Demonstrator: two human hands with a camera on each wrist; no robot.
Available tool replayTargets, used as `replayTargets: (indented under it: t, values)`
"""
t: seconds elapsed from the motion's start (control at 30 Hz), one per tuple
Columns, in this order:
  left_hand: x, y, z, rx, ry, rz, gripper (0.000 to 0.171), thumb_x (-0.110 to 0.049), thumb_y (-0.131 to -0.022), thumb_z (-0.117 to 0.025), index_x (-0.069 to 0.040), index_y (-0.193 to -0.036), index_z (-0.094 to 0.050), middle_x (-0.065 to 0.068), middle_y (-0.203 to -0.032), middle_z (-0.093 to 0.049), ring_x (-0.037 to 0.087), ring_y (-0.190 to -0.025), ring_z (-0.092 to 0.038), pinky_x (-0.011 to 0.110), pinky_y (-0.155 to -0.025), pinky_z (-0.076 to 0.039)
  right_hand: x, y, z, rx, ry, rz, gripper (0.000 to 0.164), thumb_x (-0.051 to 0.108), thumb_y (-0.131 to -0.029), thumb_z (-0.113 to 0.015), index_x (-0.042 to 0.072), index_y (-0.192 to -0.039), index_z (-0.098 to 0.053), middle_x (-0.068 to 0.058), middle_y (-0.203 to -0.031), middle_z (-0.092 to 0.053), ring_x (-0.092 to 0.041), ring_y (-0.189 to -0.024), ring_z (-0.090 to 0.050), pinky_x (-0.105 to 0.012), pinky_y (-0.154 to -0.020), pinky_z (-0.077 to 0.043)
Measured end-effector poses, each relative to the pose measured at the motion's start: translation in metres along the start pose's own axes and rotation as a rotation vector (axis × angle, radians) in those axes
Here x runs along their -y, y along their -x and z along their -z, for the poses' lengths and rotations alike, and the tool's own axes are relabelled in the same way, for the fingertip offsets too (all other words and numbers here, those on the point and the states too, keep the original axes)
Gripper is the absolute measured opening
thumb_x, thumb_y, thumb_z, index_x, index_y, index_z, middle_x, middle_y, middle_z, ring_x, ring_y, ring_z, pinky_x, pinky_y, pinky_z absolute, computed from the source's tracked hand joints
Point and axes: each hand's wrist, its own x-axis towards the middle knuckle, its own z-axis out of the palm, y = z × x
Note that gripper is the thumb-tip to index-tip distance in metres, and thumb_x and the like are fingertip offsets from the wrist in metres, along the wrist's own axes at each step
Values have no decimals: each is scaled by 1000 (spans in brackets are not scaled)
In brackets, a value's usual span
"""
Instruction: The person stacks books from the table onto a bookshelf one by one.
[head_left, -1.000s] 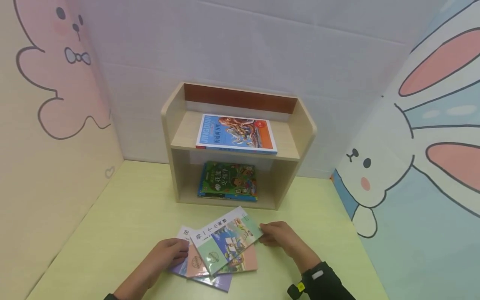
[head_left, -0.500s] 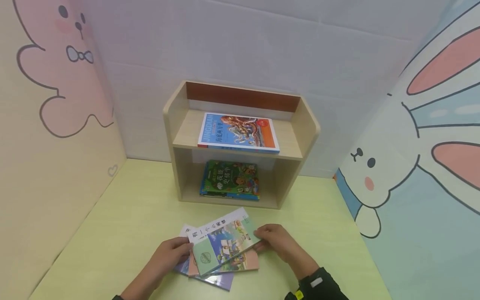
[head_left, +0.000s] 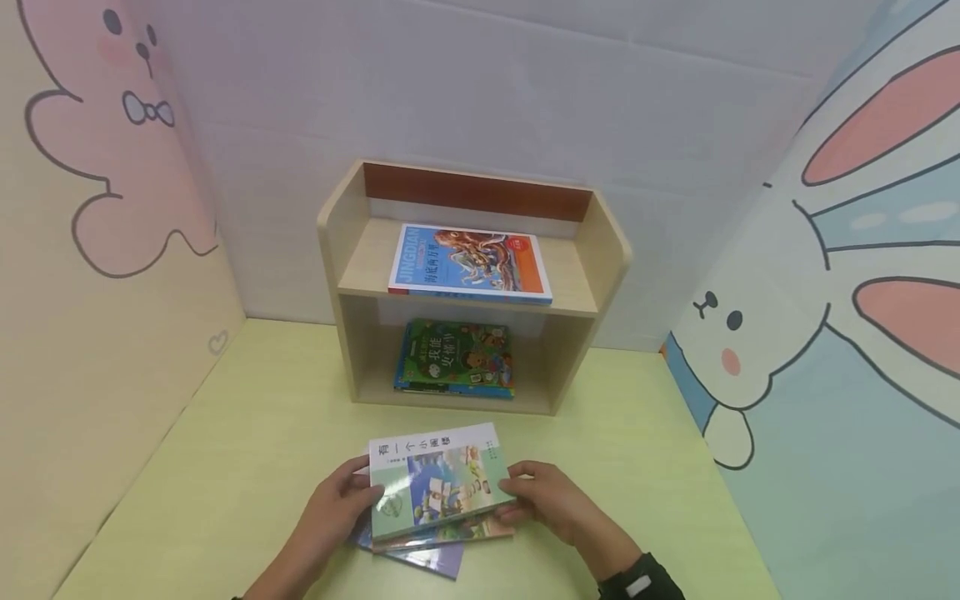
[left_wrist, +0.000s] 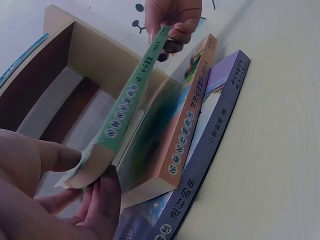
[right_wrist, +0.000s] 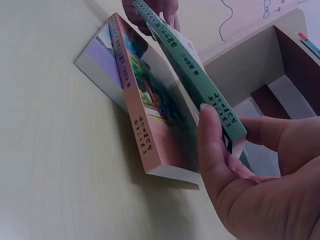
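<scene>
Between both hands is a green-spined book (head_left: 438,483) with a white title band, raised above two other books. My left hand (head_left: 335,508) grips its left end, thumb on the cover and fingers beneath. At the opposite end my right hand (head_left: 551,504) pinches it the same way. Below lies an orange-spined book (left_wrist: 187,120), partly covered. Under that sits a purple book (left_wrist: 210,135), turned at a different angle on the table. The right wrist view shows a gap between the green book's spine (right_wrist: 192,75) and the orange one.
A small wooden two-tier shelf (head_left: 588,350) stands behind the books. Its upper tier bears a blue and orange book (head_left: 472,262); the lower tier holds a small stack topped by a green book (head_left: 457,358). The pale table (head_left: 660,467) meets painted walls on both sides.
My left hand has come onto the green-spined book's left end, and the right hand has taken a fuller grip. The book has turned straighter and lifted off the orange one.
</scene>
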Motion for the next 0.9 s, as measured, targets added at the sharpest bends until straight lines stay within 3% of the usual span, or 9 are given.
replayTargets:
  t: [0.13, 0.27, 0.4, 0.5, 0.67, 0.9]
  values:
    - [-4, 1, 1, 47, 61, 8, 62, -12, -103, -76, -4, -160, -54, 13, -118, -76, 23, -98, -73, 33, -84, -57, 2, 3, 2, 19, -29, 2, 35, 13, -108, -71, -9, -130, -56, -18, -107, -73, -22, -86, -80, -33, -81, -66]
    - [-9, 2, 6, 104, 139, 15, 62, -10, -105, -73, -4, -162, -50, 14, -121, -75, 26, -100, -75, 33, -81, -60, 5, 4, 7, 102, -66, 29, 28, 18, -111, -66, -5, -126, -58, -12, -110, -74, -21, -94, -78, -33, -87, -65]
    - [-14, 0, 13, 173, 195, 17, 65, -10, -106, -71, -2, -165, -45, 18, -128, -73, 28, -102, -76, 34, -83, -60, 10, 2, 10, 180, -105, 90, 39, 25, -117, -53, -9, -136, -59, -8, -116, -76, -18, -103, -76, -32, -90, -63]
    - [-19, -4, 17, 221, 215, -5, 67, -9, -107, -71, 1, -166, -41, 22, -132, -72, 29, -104, -76, 34, -85, -61, 15, -2, 10, 164, -106, 121, 42, 25, -117, -50, -9, -138, -61, -5, -115, -77, -16, -103, -76, -31, -89, -63]
    - [-31, -13, 22, 243, 218, -43, 68, -7, -106, -71, 2, -166, -41, 24, -135, -70, 28, -107, -76, 36, -89, -61, 21, -12, 11, 97, -51, 140, 31, 20, -115, -53, -5, -125, -68, -3, -109, -79, -14, -100, -76, -30, -88, -62]
    - [-58, -33, 30, 275, 184, -79, 63, -15, -111, -67, 2, -166, -42, 19, -132, -70, 28, -113, -75, 47, -102, -61, 37, -23, 16, 38, -28, 169, 39, 20, -115, -54, -12, -136, -64, -6, -113, -79, -15, -101, -76, -30, -89, -63]
